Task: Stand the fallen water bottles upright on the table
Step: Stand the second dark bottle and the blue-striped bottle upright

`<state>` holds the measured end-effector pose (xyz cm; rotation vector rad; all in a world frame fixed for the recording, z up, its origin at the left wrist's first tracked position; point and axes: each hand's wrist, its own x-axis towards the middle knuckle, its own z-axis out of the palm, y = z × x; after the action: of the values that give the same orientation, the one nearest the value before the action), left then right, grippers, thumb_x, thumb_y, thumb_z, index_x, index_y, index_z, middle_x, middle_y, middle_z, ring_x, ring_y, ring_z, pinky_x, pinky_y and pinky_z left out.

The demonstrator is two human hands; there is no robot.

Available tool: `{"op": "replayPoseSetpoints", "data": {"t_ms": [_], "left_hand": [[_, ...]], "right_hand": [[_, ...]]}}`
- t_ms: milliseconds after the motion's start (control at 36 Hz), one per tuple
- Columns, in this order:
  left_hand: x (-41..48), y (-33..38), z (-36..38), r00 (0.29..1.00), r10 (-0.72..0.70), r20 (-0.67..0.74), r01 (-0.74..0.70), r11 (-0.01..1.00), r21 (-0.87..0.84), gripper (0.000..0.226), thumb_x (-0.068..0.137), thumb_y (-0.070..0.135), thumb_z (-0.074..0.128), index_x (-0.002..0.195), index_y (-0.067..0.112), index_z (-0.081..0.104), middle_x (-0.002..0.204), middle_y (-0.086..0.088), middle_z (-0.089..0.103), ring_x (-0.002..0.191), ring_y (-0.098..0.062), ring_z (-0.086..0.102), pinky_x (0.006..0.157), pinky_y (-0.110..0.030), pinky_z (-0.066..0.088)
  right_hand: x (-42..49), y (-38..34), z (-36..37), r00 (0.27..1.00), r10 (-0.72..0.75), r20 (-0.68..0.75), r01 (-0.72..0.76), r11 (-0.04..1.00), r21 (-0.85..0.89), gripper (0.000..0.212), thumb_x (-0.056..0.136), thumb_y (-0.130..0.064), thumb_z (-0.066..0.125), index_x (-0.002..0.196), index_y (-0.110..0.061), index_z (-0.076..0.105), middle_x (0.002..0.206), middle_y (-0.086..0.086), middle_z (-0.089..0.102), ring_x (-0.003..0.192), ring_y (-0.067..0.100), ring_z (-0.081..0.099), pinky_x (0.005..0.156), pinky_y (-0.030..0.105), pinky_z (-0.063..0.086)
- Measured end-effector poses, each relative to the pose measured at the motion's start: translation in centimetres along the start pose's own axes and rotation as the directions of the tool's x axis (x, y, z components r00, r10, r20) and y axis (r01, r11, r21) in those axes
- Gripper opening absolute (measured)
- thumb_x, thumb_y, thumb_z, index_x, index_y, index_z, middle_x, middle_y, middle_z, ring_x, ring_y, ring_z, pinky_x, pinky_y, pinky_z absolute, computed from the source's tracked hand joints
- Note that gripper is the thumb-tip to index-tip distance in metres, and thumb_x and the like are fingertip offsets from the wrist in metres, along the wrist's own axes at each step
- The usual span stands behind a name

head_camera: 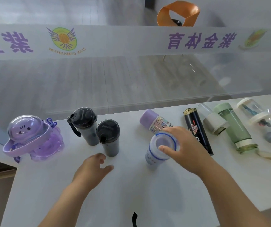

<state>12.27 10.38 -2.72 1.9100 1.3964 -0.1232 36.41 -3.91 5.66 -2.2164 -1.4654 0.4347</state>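
Currently my right hand (183, 147) had its grip clamped on the blue-ringed bottle (160, 150), upright mid-desk (49, 185); left hand (92, 169) was apart, empty. Next likely: release, then lift the fallen lilac-capped bottle (154, 121).

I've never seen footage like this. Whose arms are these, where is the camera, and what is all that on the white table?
There is no machine here: a person wears a wide-angle camera on the head, so you look down along both bare arms. The single picture is that head view.

On the white table three bottles already stand: a purple cat-faced bottle and two dark tumblers. The right hand grips the top of a clear blue-ringed bottle, which stands upright. The left hand hovers open and empty near the tumblers.

Still lying down on the right: a purple-capped bottle, a black bottle, a green bottle and a few clear ones.
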Motion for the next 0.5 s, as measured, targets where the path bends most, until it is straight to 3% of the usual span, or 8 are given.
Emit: {"op": "replayPoseSetpoints", "data": {"t_ms": [167, 250, 361, 500], "left_hand": [[-2.1, 3.6, -0.4, 0.992, 0.109, -0.066, -0.109, 0.994, 0.006, 0.027, 0.077, 0.043, 0.069, 0.097, 0.029, 0.06, 0.094, 0.011, 0.063, 0.089, -0.012, 0.062, 0.08, -0.031, 0.049], [-3.4, 6.4, -1.3, 0.962, 0.188, -0.198, -0.198, 0.98, -0.035, 0.022, 0.074, 0.037, 0.073, 0.088, 0.024, 0.063, 0.085, 0.007, 0.065, 0.082, -0.015, 0.064, 0.077, -0.035, 0.051], [-5.7, 11.2, -2.1, 0.891, 0.262, -0.371, -0.291, 0.957, -0.022, 0.023, 0.074, 0.037, 0.074, 0.092, 0.027, 0.064, 0.086, 0.012, 0.065, 0.08, -0.006, 0.063, 0.073, -0.029, 0.048], [-7.8, 17.5, -0.2, 0.791, 0.341, -0.507, -0.369, 0.928, 0.048, 0.025, 0.075, 0.037, 0.071, 0.097, 0.024, 0.065, 0.09, 0.012, 0.065, 0.082, -0.01, 0.061, 0.075, -0.032, 0.051]], "right_hand": [[-2.2, 2.7, -2.5, 0.993, 0.103, -0.057, -0.101, 0.994, 0.033, 0.035, 0.083, -0.029, 0.068, 0.116, -0.022, 0.06, 0.105, -0.01, 0.062, 0.093, 0.007, 0.057, 0.076, 0.011, 0.039], [-3.0, 5.4, -3.7, 0.99, 0.138, -0.019, -0.138, 0.99, 0.006, 0.032, 0.083, -0.031, 0.067, 0.113, -0.025, 0.06, 0.101, -0.011, 0.062, 0.09, 0.008, 0.058, 0.075, 0.019, 0.044], [-3.4, 9.3, -5.3, 0.986, 0.161, 0.043, -0.158, 0.985, -0.073, 0.03, 0.083, -0.035, 0.066, 0.112, -0.027, 0.059, 0.1, -0.012, 0.06, 0.089, 0.009, 0.058, 0.071, 0.021, 0.045], [-3.3, 14.2, -7.7, 0.964, 0.182, 0.195, -0.159, 0.979, -0.127, 0.042, 0.084, -0.043, 0.063, 0.122, -0.029, 0.053, 0.11, -0.01, 0.057, 0.095, 0.01, 0.055, 0.082, 0.029, 0.048]]}}
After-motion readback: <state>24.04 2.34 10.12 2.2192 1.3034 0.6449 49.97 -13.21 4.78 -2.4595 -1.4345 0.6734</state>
